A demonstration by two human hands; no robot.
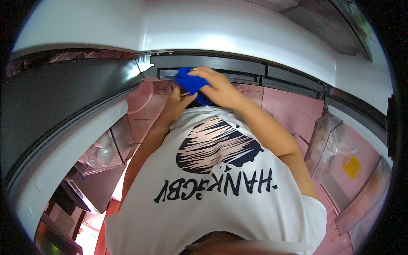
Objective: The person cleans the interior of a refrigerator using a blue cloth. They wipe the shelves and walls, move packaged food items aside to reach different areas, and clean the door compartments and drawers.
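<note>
A bunched blue cloth [190, 81] is between my two hands, just in front of my white shirt. My right hand [219, 87] grips it from the right, with its fingers curled over the top. Lower on the left side, my left hand [178, 104] has its thumb and fingers closed around the underside of the cloth. Part of the cloth hangs down between the hands. Whether anything else is inside its folds cannot be seen. Just beyond the hands runs the dark grey front edge [238, 64] of an open refrigerator.
An open refrigerator door [63, 110] stands on the left, with a bin of plastic bags [98, 153] on its inner side. Another open door on the right has clear shelves, a plastic bag [335, 142] and a yellow packet [352, 167]. Pink floor tiles [280, 108] show below.
</note>
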